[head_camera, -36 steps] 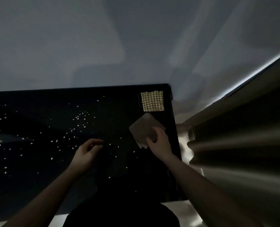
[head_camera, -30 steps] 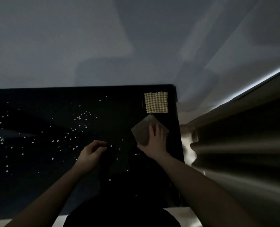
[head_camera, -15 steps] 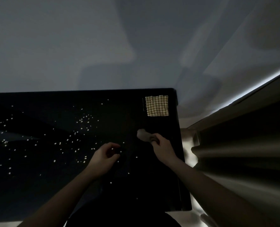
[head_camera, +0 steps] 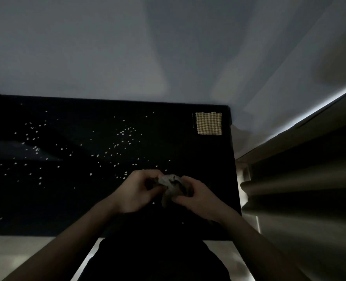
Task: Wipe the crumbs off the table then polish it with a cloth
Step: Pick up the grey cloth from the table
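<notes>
Left hand (head_camera: 136, 192) and right hand (head_camera: 196, 196) together grasp a bunched grey cloth (head_camera: 169, 184) above the desk (head_camera: 208, 159), likely readying it; crumbs (head_camera: 125, 132) lie unswept; checked cloth (head_camera: 208, 123) waits at the corner.

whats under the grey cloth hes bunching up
Both hands, left hand and right hand, hold the grey cloth above the dark table. Any crumbs beneath are hidden.

pale wall (head_camera: 111, 47) behind, folded curtain (head_camera: 309, 195) at right, light floor (head_camera: 26, 254) below
</notes>
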`<state>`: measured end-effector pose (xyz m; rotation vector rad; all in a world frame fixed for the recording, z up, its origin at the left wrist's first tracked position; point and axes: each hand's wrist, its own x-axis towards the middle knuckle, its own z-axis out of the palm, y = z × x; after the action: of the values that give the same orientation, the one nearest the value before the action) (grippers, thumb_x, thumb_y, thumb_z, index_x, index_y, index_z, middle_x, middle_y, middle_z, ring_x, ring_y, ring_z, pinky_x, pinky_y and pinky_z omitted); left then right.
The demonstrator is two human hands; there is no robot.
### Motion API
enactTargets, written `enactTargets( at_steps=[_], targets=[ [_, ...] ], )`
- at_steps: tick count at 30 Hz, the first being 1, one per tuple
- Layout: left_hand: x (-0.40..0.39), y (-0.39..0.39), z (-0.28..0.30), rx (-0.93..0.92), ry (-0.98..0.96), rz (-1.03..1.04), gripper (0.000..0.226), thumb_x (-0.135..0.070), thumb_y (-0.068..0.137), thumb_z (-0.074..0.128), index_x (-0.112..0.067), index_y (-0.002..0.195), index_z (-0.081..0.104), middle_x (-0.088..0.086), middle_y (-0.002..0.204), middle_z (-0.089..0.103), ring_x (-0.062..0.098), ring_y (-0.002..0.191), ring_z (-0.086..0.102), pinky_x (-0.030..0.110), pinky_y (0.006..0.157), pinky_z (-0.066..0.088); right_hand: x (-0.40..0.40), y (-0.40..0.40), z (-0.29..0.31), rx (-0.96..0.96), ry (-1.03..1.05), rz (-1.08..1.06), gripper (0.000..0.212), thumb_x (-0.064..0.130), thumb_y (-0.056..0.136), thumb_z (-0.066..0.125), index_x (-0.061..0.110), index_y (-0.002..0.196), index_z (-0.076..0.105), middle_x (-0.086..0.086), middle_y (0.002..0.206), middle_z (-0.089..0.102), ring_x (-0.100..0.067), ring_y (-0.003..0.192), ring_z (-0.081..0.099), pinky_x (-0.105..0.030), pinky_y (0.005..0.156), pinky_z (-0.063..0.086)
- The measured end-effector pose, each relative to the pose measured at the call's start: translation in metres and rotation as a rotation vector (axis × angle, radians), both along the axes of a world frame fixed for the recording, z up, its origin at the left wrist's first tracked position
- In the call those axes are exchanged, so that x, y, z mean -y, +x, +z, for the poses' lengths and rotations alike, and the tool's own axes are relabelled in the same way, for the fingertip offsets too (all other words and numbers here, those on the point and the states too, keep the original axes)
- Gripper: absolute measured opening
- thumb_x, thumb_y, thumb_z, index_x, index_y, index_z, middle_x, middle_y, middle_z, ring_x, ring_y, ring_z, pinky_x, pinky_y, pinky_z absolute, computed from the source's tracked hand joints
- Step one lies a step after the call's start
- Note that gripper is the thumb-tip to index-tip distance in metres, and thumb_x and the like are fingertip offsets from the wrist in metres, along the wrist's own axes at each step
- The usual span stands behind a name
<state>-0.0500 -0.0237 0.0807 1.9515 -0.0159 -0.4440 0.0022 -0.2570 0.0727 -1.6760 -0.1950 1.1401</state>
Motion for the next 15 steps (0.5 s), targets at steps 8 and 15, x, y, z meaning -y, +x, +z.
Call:
enactTargets(
  at_steps=[8,15],
  targets=[
    [-0.104,-0.067,-0.004,-0.085,0.181,0.085,0.02,-0.016,0.093,0.071,-0.027,0.11,0.073,-0.011,0.104,0.076,-0.002,0.099,0.071,0.026,0.095,0.057,-0.073,-0.062,0.004,0.037,-0.052,-0.082,0.034,0.02,0.1,0.06,0.042,0.121,0.072,0.011,0.117,0.077,-0.006,0.108,0.072,-0.028,0.094,0.057],
    [-0.264,-0.145,-0.031,-0.187,0.284,0.143,0.023,-0.016,0.092,0.074,-0.028,0.111,0.072,-0.013,0.104,0.075,-0.003,0.097,0.07,0.027,0.095,0.057,-0.174,-0.124,-0.014,0.059,-0.24,-0.423,0.044,0.011,0.1,0.052,0.049,0.105,0.073,0.003,0.099,0.078,-0.025,0.093,0.075,-0.032,0.076,0.058]
  ],
)
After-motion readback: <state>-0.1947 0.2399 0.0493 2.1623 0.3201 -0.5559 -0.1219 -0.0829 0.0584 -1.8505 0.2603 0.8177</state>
